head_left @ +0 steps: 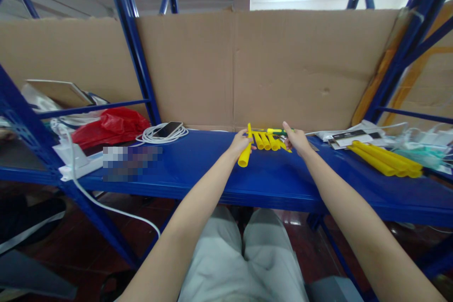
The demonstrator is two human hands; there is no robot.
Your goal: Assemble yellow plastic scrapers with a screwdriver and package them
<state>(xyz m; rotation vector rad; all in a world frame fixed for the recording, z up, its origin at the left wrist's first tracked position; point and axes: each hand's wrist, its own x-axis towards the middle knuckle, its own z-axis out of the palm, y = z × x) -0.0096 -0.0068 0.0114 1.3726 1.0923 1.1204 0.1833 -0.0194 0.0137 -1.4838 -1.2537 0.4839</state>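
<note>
Along a blue metal shelf (205, 172), sheets of brown cardboard (283, 66) stand as a back wall between blue uprights (129, 33), with bright light coming from the upper right and a dark red floor (300, 250) showing below. Toward the left of the shelf are one red plastic bag (109, 127), one dark phone (169, 129) lying on one coil of white cable (150, 138), and one white power strip (85, 168). Near the middle, three yellow tubes (266, 141) lie side by side, their round ends toward the person, with one flat yellow piece (286, 147) just beside them, partly hidden; farther right sits a pile of at least three longer yellow tubes (384, 159), its exact number unclear. The left hand (242, 143) is closed around a separate yellow tube (243, 157) just left of the row, held tilted with its near end low. The right hand (296, 140) has its fingers curled about the yellow-and-green handle of a screwdriver (275, 131), thumb raised along it; the thin shaft points left toward the held tube, though whether its tip touches cannot be told.
</note>
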